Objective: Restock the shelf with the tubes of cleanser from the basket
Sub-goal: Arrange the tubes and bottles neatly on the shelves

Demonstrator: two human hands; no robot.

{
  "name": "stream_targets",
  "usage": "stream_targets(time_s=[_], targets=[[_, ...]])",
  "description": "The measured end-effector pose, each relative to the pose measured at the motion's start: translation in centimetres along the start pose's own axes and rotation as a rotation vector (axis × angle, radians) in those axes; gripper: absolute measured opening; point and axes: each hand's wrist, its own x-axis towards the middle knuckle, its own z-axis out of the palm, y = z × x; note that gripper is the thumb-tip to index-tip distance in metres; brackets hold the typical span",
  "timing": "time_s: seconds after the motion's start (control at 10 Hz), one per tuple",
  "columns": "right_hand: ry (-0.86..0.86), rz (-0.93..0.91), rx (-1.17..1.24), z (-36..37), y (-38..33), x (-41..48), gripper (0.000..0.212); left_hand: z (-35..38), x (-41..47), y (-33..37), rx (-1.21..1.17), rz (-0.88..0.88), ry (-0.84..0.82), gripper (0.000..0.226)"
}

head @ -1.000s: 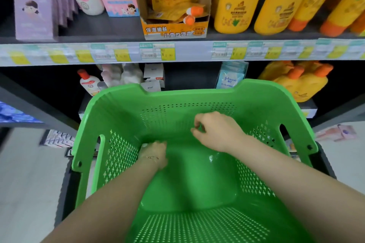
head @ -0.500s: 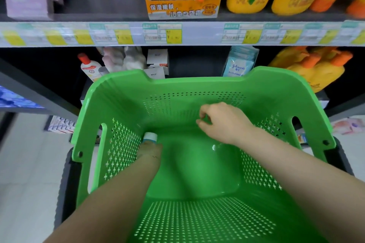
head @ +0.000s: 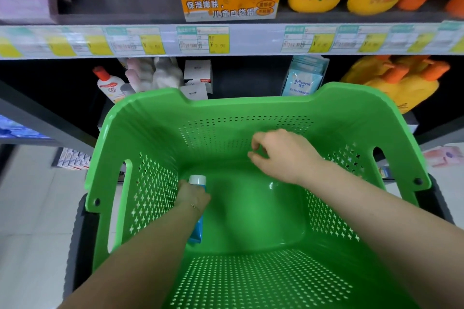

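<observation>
— Where's the tube [head: 197,180]?
— In the basket [head: 251,108], at nine o'clock, cap toward twelve, gripped by the left hand [head: 193,198].
— And the right hand [head: 283,155]?
— Toward one o'clock inside the basket, fingers curled. Whether they pinch anything, I cannot tell.

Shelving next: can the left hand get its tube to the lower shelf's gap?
Probably yes: the left hand grips the cleanser tube, and only the basket's far rim stands before the gap beside the Johnson's packets.
</observation>
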Motion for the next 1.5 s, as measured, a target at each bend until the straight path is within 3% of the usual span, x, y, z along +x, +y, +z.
stream_targets(time_s=[0.1, 0.2, 0.4, 0.5, 0.8, 1.1, 1.3, 1.5], targets=[[-0.003, 0.002, 0.004, -0.1, 0.1, 0.1, 0.022, -3.1, -6.0, 2.7, 0.468, 0.127, 0.048, 0.027], [0.003, 0.008, 0.014, -0.3, 0.2, 0.1, 0.023, -3.5, -6.3, 3.0, 0.596, 0.211, 0.119, 0.035], [0.000, 0.021, 0.019, -0.4, 0.2, 0.1, 0.023, -4.1, -5.5, 3.7, 0.364, 0.249, 0.162, 0.031], [0.002, 0.025, 0.015, -0.3, 0.3, 0.2, 0.022, -5.1, -5.2, 4.5, 0.147, 0.228, 0.089, 0.020], [-0.074, 0.096, 0.008, 0.1, 1.5, 0.3, 0.023, -9.2, -8.6, 8.1, -0.039, 0.248, -0.223, 0.032], [-0.248, 0.225, 0.112, -0.8, 2.3, 0.5, 0.053, -12.0, -12.4, 10.0, -0.224, 0.327, -0.216, 0.037], [-0.240, 0.222, 0.237, -2.0, 1.8, 1.1, 0.051, -14.5, -15.2, 9.2, -0.245, 0.412, -0.170, 0.042], [-0.265, 0.188, 0.446, -2.3, 1.8, 0.2, 0.078, -16.7, -17.9, 8.1, -0.354, 0.509, -0.107, 0.027]])
